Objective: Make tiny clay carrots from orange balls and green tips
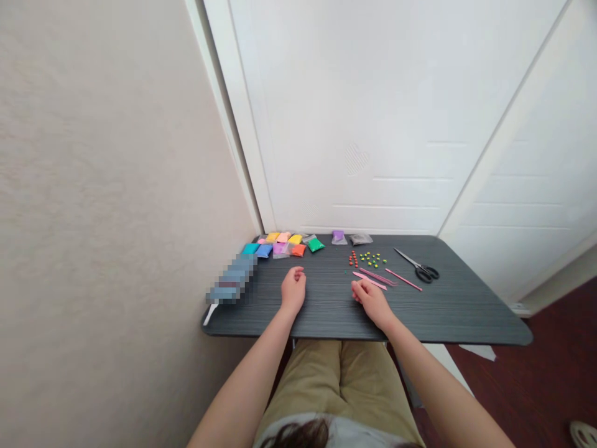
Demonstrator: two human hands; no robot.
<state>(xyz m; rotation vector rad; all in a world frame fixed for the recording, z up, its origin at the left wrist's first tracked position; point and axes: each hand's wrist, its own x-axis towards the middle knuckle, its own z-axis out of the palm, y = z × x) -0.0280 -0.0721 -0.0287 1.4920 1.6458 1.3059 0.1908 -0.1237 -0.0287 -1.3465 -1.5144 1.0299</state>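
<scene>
Your left hand (pixel 293 291) is curled loosely over the near part of the dark table (pixel 326 317), and your right hand (pixel 373 303) is closed into a soft fist just beside the pink tools (pixel 370 280); you cannot tell from here whether anything is tucked inside either one. Beyond your left hand, along the far left edge, you have small clear bags bunched together, each showing a coloured lump inside: the teal bag (pixel 250 248) and blue bag (pixel 264 251) at the left, the orange bag (pixel 298 250) and green bag (pixel 316 244) at the right, with yellow, peach and pink-violet ones between. Well apart from these, the purple bag (pixel 338 236) stands near the back edge, and beside it lies the greyish bag (pixel 360 239), whose contents are unclear. Past your right hand, the orange-red pieces (pixel 351 262) and yellow-green pieces (pixel 385 261) lie loose on the tabletop, outside any bag, with the black-handled scissors (pixel 426 272) to their right.
</scene>
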